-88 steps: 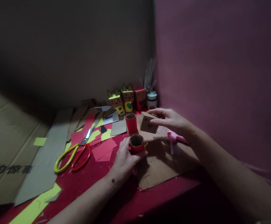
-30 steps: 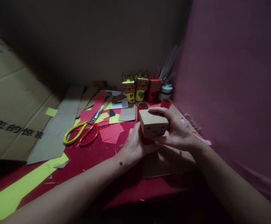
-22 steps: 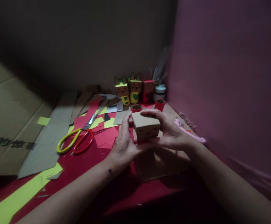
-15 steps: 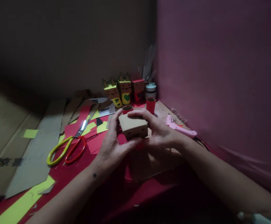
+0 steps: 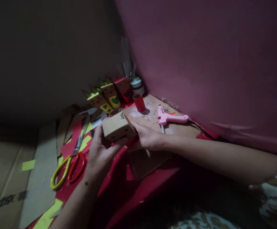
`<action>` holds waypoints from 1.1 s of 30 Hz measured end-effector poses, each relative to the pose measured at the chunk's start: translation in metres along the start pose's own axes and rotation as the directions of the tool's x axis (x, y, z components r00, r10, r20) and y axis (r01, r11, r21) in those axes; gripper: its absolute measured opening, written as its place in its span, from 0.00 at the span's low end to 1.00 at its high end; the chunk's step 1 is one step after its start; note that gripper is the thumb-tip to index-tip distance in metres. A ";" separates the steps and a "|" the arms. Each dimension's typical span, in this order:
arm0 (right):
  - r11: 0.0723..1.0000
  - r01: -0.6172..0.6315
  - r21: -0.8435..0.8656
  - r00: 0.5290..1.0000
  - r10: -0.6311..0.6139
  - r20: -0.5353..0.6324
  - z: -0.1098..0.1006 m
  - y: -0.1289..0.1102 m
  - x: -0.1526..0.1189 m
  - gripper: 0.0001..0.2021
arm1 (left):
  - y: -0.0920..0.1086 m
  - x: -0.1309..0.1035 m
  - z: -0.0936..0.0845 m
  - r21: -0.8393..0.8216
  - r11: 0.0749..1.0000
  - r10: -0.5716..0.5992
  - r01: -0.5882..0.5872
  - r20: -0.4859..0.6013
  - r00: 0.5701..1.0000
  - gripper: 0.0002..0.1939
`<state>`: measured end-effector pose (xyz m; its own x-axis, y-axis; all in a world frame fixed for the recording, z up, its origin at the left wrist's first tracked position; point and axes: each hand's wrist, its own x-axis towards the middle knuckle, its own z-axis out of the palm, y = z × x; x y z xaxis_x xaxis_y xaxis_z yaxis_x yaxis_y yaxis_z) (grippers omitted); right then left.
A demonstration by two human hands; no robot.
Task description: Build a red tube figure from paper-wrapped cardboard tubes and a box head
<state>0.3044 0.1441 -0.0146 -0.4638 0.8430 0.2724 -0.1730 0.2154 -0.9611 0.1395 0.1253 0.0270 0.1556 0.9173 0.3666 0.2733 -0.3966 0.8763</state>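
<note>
Two hands, both mine, meet at a small cardboard box [image 5: 114, 126] with dark spots on its front, held over the middle of the worktop [image 5: 121, 192]. My left hand [image 5: 100, 156] grips it, thumb along the lower front edge; my right hand [image 5: 149, 136] is at its right side by a bit of red [image 5: 131, 141] showing underneath, fingers partly hidden, so I cannot tell how firmly it is closed. The box blocks most of one red tube [image 5: 115, 111] behind it; a second tube [image 5: 139, 103] stands on the cardboard sheet [image 5: 144, 163], which my right forearm [image 5: 207, 156] crosses. Beyond that forearm lies a pink glue gun [image 5: 173, 118], black cord [image 5: 202, 129] trailing right. Farther back, three box-headed figures [image 5: 111, 94], two yellow and one red, stand in a row beside a lidded jar [image 5: 137, 86], clear sticks [image 5: 126, 58] rising behind. Scissors [image 5: 74, 155] with one yellow and one red handle lie near my left forearm [image 5: 76, 203], blades over paper scraps [image 5: 74, 136]. Farther left come a grey cardboard strip [image 5: 41, 171] and a large printed cardboard panel [image 5: 4, 168]; a pink surface [image 5: 200, 63] closes off the right.
</note>
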 end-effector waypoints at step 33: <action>0.972 -0.133 -0.191 0.991 0.137 0.007 -0.003 0.001 -0.003 0.18 | -0.002 -0.003 -0.009 -0.048 0.998 -0.039 0.041 0.043 0.998 0.43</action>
<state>0.3083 0.1438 -0.0165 -0.4893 0.8610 0.1388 0.0597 0.1918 -0.9796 0.1300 0.1234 0.0267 0.1859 0.9297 0.3180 0.2337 -0.3562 0.9047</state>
